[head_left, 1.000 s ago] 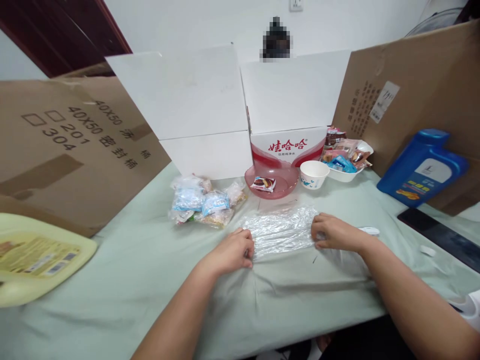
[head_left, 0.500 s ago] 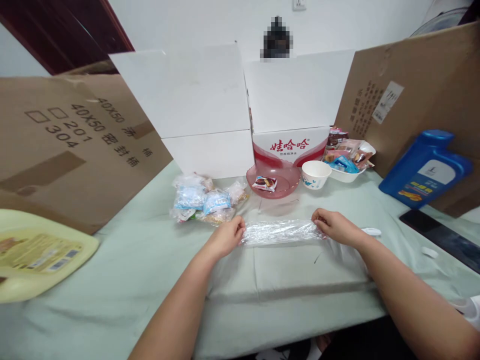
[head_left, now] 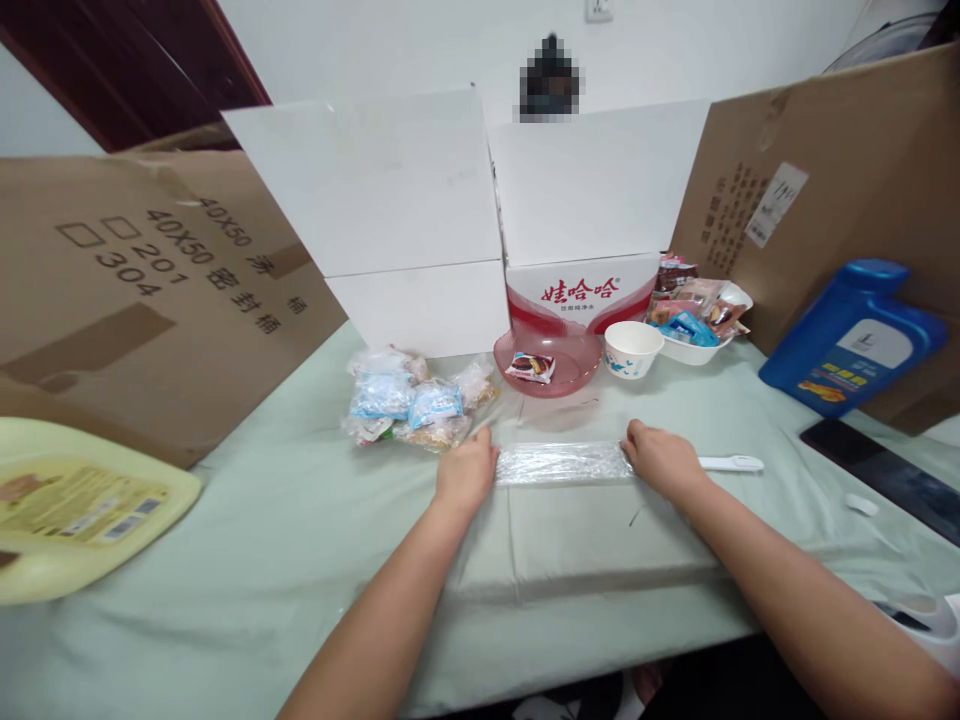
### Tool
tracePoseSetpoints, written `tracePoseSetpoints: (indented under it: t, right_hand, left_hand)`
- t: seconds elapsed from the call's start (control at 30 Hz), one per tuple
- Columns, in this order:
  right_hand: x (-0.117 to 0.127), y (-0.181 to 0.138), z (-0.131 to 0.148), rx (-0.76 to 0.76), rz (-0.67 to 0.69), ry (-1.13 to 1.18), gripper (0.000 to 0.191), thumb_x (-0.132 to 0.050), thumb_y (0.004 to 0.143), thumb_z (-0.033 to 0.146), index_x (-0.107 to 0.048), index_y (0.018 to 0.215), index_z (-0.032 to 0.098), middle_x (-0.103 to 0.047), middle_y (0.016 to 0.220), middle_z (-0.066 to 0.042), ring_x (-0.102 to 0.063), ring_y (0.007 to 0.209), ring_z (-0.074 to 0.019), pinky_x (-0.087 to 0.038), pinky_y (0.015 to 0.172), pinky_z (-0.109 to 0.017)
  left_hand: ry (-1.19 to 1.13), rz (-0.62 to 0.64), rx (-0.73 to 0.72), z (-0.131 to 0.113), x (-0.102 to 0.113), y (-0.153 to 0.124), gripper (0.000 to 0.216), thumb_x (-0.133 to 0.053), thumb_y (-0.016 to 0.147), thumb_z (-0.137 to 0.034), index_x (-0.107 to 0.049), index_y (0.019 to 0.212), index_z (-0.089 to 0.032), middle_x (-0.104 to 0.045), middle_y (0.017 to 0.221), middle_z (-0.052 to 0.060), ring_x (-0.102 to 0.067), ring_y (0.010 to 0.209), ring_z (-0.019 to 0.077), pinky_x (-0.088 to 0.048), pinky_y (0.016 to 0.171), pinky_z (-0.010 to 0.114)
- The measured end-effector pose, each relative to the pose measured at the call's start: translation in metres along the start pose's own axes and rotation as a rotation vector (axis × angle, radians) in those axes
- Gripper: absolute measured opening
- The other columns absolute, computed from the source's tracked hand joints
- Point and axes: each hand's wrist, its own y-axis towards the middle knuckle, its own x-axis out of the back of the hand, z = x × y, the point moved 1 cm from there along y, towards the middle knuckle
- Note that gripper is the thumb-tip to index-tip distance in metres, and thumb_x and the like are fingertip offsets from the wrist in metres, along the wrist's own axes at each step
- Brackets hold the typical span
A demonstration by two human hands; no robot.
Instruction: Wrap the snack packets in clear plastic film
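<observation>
A strip of crinkled clear plastic film (head_left: 564, 464) lies stretched flat across the middle of the cloth, folded narrow. Its left end is gripped by my left hand (head_left: 466, 470), fingers closed. My right hand (head_left: 664, 460) pinches the other end. Just right of that hand a slim white handle (head_left: 735, 464) pokes out on the cloth; what it belongs to is hidden. Beyond my left hand sits a heap of wrapped snacks (head_left: 409, 398). Behind the film stands a pink glass plate (head_left: 581, 372) bearing one wrapped snack (head_left: 532, 367).
A paper cup (head_left: 631, 352) and a white bowl (head_left: 686, 352) of packets stand back right. White boxes (head_left: 416, 310) line the rear, brown cardboard (head_left: 247, 400) the sides. A blue bottle (head_left: 832, 345) and dark phone (head_left: 889, 485) are right; a yellow bottle (head_left: 169, 490) is left.
The plastic film is now flatter, narrower and tauter. My left hand has turned more upright and shifted slightly right. More of the white handle shows beside my right hand.
</observation>
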Motion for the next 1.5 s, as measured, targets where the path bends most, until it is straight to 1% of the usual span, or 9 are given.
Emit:
tracePoseSetpoints:
  t: [0.2, 0.3, 0.47, 0.6, 0.73, 0.93, 1.07, 1.27, 1.5]
  right_hand:
    - [0.003, -0.003, -0.008, 0.149, -0.161, -0.035, 0.028, -0.053, 0.089, 0.034, -0.061, 0.108, 0.014, -0.062, 0.110, -0.015, -0.055, 0.107, -0.0289, -0.041, 0.088, -0.035]
    - [0.005, -0.001, -0.011, 0.170, -0.053, 0.014, 0.029, -0.057, 0.086, 0.035, -0.061, 0.106, 0.015, -0.064, 0.104, -0.013, -0.058, 0.100, -0.0276, -0.042, 0.083, -0.034]
    - [0.009, -0.001, -0.010, 0.179, 0.042, 0.095, 0.012, -0.054, 0.084, 0.026, -0.059, 0.076, 0.018, -0.064, 0.086, -0.009, -0.060, 0.081, -0.0219, -0.041, 0.070, -0.030]
    - [0.018, -0.013, -0.011, 0.216, 0.047, 0.461, 0.009, -0.052, 0.083, 0.022, -0.055, 0.091, 0.019, -0.064, 0.087, -0.003, -0.060, 0.069, -0.0150, -0.045, 0.068, -0.028]
    - [0.038, -0.037, -0.007, 0.432, 0.329, 0.857, 0.042, -0.055, 0.082, 0.023, -0.047, 0.123, 0.022, -0.065, 0.105, -0.005, -0.062, 0.059, -0.0096, -0.049, 0.061, -0.025]
    - [0.051, -0.054, -0.006, 0.658, 0.952, 1.205, 0.040, -0.065, 0.083, 0.047, -0.060, 0.107, 0.015, -0.071, 0.097, -0.011, -0.068, 0.066, -0.0140, -0.051, 0.056, -0.022]
    - [0.034, -0.035, 0.000, 0.427, 0.818, 1.585, 0.057, -0.059, 0.081, 0.064, -0.060, 0.107, 0.013, -0.071, 0.099, -0.013, -0.070, 0.088, -0.0204, -0.055, 0.065, -0.026]
    - [-0.003, -0.013, 0.018, -0.117, 0.622, 1.746, 0.032, -0.052, 0.094, 0.044, -0.059, 0.101, 0.013, -0.070, 0.100, -0.014, -0.070, 0.094, -0.0198, -0.051, 0.095, -0.036]
    - [-0.014, -0.011, 0.022, -0.079, 0.449, 1.877, 0.029, -0.077, 0.075, 0.027, -0.063, 0.098, 0.016, -0.071, 0.101, -0.009, -0.069, 0.099, -0.0198, -0.051, 0.096, -0.033]
  left_hand:
    - [-0.088, -0.252, -0.244, -0.007, 0.010, -0.014, 0.022, -0.044, 0.089, -0.016, -0.062, 0.103, -0.017, -0.062, 0.107, 0.013, -0.056, 0.104, 0.0295, -0.045, 0.091, 0.042]
    - [-0.138, -0.124, -0.425, -0.012, 0.007, -0.020, 0.025, -0.050, 0.088, -0.019, -0.061, 0.110, -0.021, -0.061, 0.112, 0.009, -0.055, 0.103, 0.0263, -0.047, 0.089, 0.039]
    - [-0.087, -0.005, -0.373, -0.015, 0.005, -0.023, 0.024, -0.053, 0.086, -0.020, -0.063, 0.109, -0.021, -0.060, 0.112, 0.010, -0.054, 0.105, 0.0290, -0.047, 0.090, 0.043]
    - [-0.166, -0.104, -0.345, -0.031, 0.013, -0.038, 0.026, -0.047, 0.090, -0.019, -0.062, 0.111, -0.019, -0.060, 0.113, 0.012, -0.054, 0.106, 0.0284, -0.046, 0.092, 0.044]
    - [-0.265, 0.066, -0.582, -0.055, 0.008, -0.064, 0.047, -0.053, 0.091, -0.038, -0.048, 0.134, -0.021, -0.052, 0.135, 0.012, -0.048, 0.123, 0.0313, -0.041, 0.102, 0.048]
    - [-0.400, 0.331, -1.037, -0.063, 0.001, -0.077, 0.059, -0.054, 0.089, -0.035, -0.034, 0.145, -0.030, -0.036, 0.153, 0.002, -0.025, 0.144, 0.0258, -0.017, 0.117, 0.049]
    - [-0.435, 0.389, -1.075, -0.063, 0.006, -0.073, 0.063, -0.053, 0.089, -0.030, -0.029, 0.147, -0.030, -0.039, 0.151, 0.003, -0.025, 0.144, 0.0229, -0.008, 0.119, 0.049]
    - [-0.452, 0.410, -1.044, -0.065, 0.007, -0.071, 0.069, -0.057, 0.087, -0.038, -0.027, 0.148, -0.030, -0.043, 0.149, 0.007, -0.031, 0.141, 0.0257, -0.011, 0.118, 0.050]
    - [-0.552, 0.438, -0.987, -0.065, 0.005, -0.066, 0.071, -0.063, 0.083, -0.042, -0.034, 0.145, -0.024, -0.040, 0.149, 0.010, -0.033, 0.140, 0.0290, -0.014, 0.118, 0.050]
